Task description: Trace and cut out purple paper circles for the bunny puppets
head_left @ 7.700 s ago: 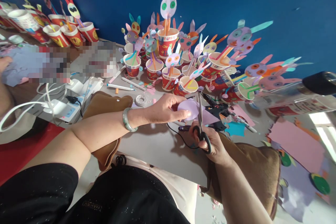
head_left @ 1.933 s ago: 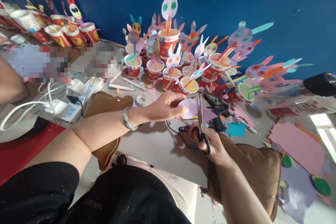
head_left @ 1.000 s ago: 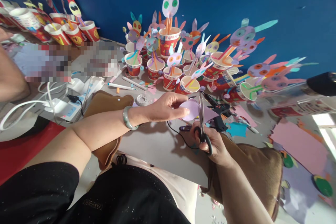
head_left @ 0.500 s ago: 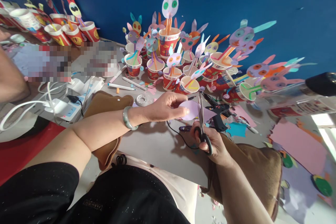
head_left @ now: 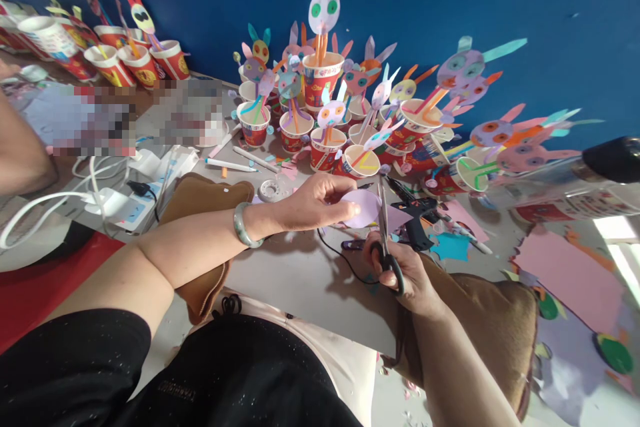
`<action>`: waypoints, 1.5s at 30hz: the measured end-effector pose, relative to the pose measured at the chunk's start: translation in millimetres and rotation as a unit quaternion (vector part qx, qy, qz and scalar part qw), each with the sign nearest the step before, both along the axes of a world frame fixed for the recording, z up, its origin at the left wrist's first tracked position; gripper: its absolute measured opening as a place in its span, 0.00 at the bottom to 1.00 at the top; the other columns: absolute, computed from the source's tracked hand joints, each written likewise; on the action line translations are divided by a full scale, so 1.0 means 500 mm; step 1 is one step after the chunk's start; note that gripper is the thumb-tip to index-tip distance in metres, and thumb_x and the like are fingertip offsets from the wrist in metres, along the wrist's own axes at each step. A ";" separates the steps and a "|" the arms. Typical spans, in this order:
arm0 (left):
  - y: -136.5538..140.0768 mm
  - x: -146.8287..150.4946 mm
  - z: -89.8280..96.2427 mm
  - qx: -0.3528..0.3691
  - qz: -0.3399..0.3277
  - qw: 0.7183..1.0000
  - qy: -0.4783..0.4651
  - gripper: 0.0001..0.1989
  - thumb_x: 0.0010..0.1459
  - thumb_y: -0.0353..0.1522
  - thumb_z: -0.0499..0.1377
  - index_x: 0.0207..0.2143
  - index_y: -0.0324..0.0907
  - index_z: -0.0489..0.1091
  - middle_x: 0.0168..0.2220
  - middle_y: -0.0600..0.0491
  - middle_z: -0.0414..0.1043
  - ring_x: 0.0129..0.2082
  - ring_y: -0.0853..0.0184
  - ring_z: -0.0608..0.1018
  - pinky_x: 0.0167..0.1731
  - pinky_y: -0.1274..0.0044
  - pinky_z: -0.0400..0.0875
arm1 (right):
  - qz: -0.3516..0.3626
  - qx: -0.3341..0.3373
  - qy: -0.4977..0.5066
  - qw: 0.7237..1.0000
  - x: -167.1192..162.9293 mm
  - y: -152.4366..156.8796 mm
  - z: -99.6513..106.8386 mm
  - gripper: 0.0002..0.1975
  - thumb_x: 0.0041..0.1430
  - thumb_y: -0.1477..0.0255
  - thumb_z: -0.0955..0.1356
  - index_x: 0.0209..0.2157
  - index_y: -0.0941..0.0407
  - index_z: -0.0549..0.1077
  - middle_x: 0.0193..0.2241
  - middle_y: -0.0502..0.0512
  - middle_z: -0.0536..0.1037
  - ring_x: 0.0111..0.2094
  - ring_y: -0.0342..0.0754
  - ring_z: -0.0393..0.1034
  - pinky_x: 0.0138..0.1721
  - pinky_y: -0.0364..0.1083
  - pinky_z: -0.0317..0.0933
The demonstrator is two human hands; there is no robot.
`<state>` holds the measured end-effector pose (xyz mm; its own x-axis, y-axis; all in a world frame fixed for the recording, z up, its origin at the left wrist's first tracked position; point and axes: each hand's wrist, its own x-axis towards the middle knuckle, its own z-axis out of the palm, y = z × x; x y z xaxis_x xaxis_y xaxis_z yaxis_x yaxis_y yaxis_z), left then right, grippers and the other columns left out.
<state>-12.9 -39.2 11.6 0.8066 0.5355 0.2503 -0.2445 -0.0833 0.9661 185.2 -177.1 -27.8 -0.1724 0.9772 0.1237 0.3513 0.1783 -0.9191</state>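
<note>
A rounded piece of purple paper (head_left: pixel 364 207) is pinched between the thumb and fingers of my left hand (head_left: pixel 320 203), which wears a bangle at the wrist. My right hand (head_left: pixel 407 273) grips black-handled scissors (head_left: pixel 384 230) with the blades pointing away from me. The blades stand at the paper's right edge; whether they are parted is hard to make out. Just behind the scissors, a black glue gun (head_left: pixel 417 227) lies on the table, partly hidden.
Several red paper cups (head_left: pixel 324 150) with paper rabbit heads crowd the back. A clear bottle (head_left: pixel 555 177) lies at right near pink paper (head_left: pixel 570 273). Brown cushions (head_left: pixel 480 327) rest under both arms. At left are a power strip (head_left: pixel 135 203) and another person's arm (head_left: pixel 23 140).
The purple paper has turned or tilted slightly in my left hand, with its upper edge a little higher. My right hand and the scissors have hardly moved.
</note>
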 end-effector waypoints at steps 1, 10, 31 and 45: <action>0.000 0.000 0.000 0.000 0.000 1.000 0.000 0.14 0.55 0.38 0.60 0.23 0.40 0.62 0.22 0.59 0.60 0.22 0.77 0.63 0.22 0.83 0.59 | -0.001 0.001 0.000 1.000 0.001 -0.001 -0.002 0.32 0.53 0.38 0.65 0.22 0.54 0.61 0.21 0.49 0.64 0.25 0.44 0.56 0.27 0.46 0.51; 0.000 -0.002 0.003 0.008 0.009 1.000 -0.001 0.15 0.56 0.37 0.59 0.22 0.40 0.59 0.21 0.59 0.58 0.22 0.77 0.61 0.21 0.83 0.57 | -0.006 -0.002 -0.007 1.000 0.000 -0.001 -0.004 0.33 0.52 0.37 0.65 0.22 0.54 0.61 0.21 0.49 0.64 0.25 0.45 0.56 0.27 0.46 0.51; 0.002 -0.001 0.001 0.016 0.045 0.999 0.009 0.17 0.54 0.36 0.59 0.21 0.42 0.53 0.20 0.60 0.53 0.22 0.77 0.58 0.21 0.82 0.53 | -0.004 0.003 -0.006 1.000 0.001 0.001 -0.007 0.32 0.52 0.38 0.65 0.21 0.54 0.63 0.21 0.50 0.65 0.25 0.45 0.57 0.29 0.47 0.53; 0.007 0.000 -0.001 0.007 0.045 0.999 -0.018 0.15 0.55 0.35 0.58 0.21 0.42 0.56 0.19 0.60 0.55 0.21 0.76 0.59 0.21 0.81 0.54 | 0.000 -0.003 -0.011 1.000 -0.001 0.000 -0.002 0.32 0.54 0.38 0.65 0.22 0.54 0.62 0.20 0.49 0.64 0.25 0.45 0.55 0.28 0.47 0.51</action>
